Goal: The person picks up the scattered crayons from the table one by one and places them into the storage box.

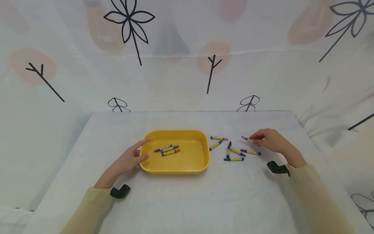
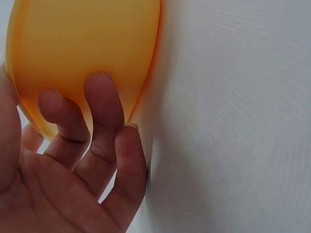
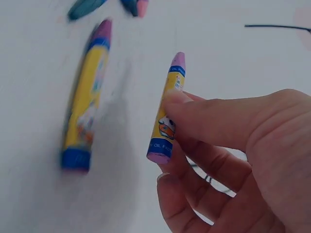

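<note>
Three yellow-wrapped crayons (image 1: 170,149) lie in the yellow plastic tray (image 1: 175,131) my left hand (image 1: 128,160) grips, fingers curled, likely for steadiness; my right hand (image 1: 271,139) pinches a lilac, yellow-wrapped crayon (image 3: 165,128) outside it.

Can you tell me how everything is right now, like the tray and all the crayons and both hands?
Yellow tray: open side up, part filled
Three crayons: lying in the tray
Light purple crayon: pinched, wrapper on
Dark purple crayon: lying on the table, wrapper on
Five other crayons: lying loose on the table
Left hand: holding the tray's end
Right hand: pinching the light purple crayon
</note>
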Action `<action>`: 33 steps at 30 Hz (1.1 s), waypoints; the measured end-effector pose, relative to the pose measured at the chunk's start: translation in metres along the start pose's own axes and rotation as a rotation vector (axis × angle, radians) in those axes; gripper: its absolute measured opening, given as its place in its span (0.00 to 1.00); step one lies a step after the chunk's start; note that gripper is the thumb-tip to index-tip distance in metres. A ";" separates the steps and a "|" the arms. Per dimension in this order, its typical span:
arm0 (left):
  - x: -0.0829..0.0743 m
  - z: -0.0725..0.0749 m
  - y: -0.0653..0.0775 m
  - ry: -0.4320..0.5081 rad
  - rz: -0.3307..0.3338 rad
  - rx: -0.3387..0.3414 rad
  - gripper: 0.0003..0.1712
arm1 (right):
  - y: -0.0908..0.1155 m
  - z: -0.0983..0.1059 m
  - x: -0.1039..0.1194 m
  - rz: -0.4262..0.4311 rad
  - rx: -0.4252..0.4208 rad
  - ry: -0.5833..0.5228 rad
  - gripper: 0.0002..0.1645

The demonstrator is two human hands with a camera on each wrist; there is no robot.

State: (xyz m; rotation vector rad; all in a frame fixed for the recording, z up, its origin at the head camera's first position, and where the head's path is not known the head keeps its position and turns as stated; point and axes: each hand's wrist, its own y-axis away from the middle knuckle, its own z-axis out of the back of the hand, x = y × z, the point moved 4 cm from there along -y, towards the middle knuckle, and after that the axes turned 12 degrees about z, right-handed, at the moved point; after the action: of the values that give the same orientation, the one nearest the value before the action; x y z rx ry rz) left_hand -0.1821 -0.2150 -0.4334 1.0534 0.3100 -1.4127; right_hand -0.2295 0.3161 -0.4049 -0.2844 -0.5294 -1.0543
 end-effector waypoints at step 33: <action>-0.001 -0.002 0.000 0.053 -0.003 0.028 0.38 | -0.151 -0.085 0.221 0.489 0.173 -0.138 0.11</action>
State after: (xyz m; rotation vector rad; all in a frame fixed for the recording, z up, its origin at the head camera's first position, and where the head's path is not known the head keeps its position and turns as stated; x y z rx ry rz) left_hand -0.1820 -0.2132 -0.4337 1.1151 0.3309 -1.3968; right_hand -0.2541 0.0398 -0.3609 -0.3147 -0.6319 -0.5140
